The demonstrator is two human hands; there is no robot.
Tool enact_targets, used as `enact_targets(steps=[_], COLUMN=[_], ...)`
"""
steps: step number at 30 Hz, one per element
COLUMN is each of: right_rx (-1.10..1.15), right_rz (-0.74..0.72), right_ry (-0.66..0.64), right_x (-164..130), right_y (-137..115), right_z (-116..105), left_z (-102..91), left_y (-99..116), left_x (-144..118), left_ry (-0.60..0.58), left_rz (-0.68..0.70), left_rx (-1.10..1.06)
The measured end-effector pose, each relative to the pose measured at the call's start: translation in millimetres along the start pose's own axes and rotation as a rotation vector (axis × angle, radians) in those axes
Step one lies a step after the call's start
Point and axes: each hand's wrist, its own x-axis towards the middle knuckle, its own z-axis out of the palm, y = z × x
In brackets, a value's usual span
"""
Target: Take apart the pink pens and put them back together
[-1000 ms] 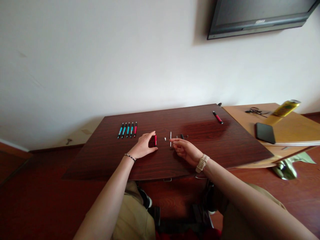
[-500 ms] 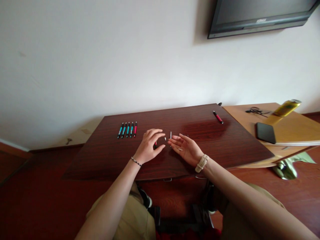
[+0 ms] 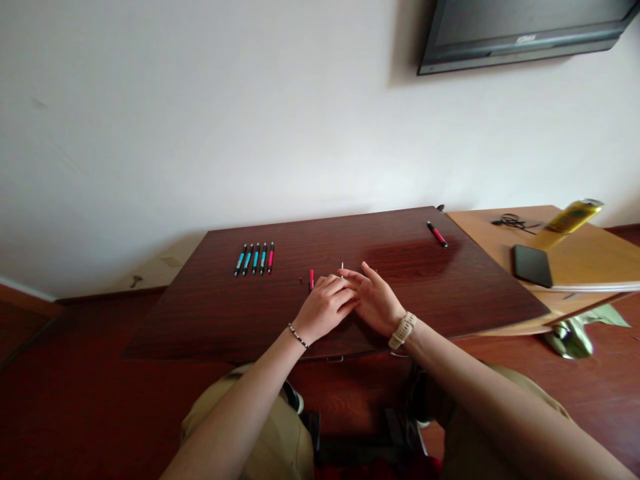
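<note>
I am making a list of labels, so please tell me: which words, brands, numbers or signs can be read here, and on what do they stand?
No text can be read.
Wall-mounted television: pale logo, too blurred.
Yellow can: dark marking, too blurred.
Turquoise-and-black pens: any print is too small.

The left hand (image 3: pixel 327 305) is reaching its fingers over the upturned right hand (image 3: pixel 379 303) above the dark table (image 3: pixel 325 243). Five pens (image 3: pixel 257 258) are lying in a row toward the table's left end, a red barrel (image 3: pixel 311 278) is lying near its middle, and a red pen (image 3: pixel 437 234) is resting toward its far right corner.
</note>
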Motion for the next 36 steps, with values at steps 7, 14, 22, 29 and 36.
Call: enact_targets(steps=[7, 14, 22, 29, 36], right_rx=[-0.071, -0.108, -0.145, -0.159, -0.168], right_rz=[-0.137, -0.232, -0.238, -0.23, -0.227], right_ry=[0.056, 0.196, 0.186, 0.202, 0.219], right_x=[-3, -4, -9, -14, -16], right_y=[-7, -20, -29, -33, -36], right_z=[-4, -20, -31, -34, -35], left_z=[-15.5, -18.8, -5.1, -3.6, -3.5], left_y=[-24, -56, -69, -71, -69], left_x=[-1, 0, 0, 2, 3], left_ry=[0.185, 0.172, 0.09, 0.085, 0.077], left_rz=[-0.236, -0.352, -0.385, -0.394, -0.376], left_rx=[-0.014, 0.059, 0.156, 0.152, 0.165])
